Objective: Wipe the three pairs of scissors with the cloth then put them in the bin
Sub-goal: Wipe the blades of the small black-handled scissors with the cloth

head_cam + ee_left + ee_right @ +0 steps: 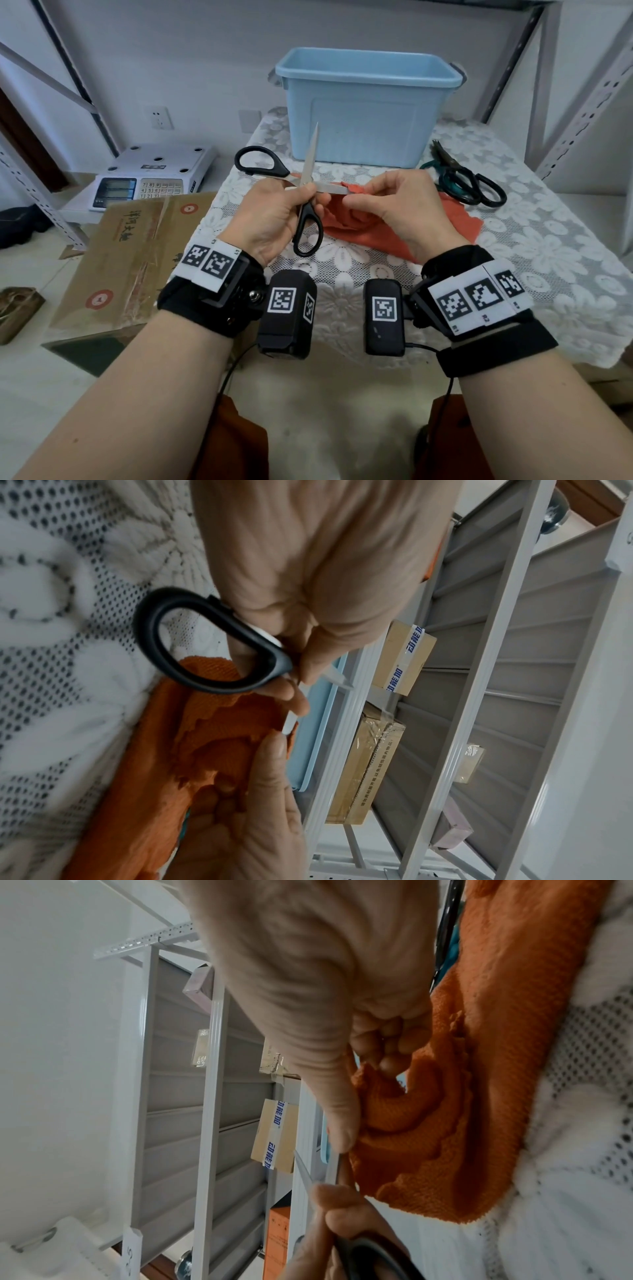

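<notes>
Black-handled scissors (308,219) (212,653) stand spread wide above the table, one blade pointing up, the other to the right. My left hand (301,195) (301,685) grips them at the pivot. My right hand (356,198) (346,1139) pinches the orange cloth (356,219) (192,750) (445,1123) around the rightward blade; the cloth's other end lies on the table. Two more pairs of scissors lie right of the hands: a teal-handled pair (452,171) and a black-handled pair (489,193), overlapping. The light blue bin (368,106) stands behind, its inside hidden.
A lace tablecloth (534,246) covers the table. To the left, lower down, sit a weighing scale (147,174) and a cardboard box (120,257). Grey metal shelving (575,113) with boxes flanks the table on both sides.
</notes>
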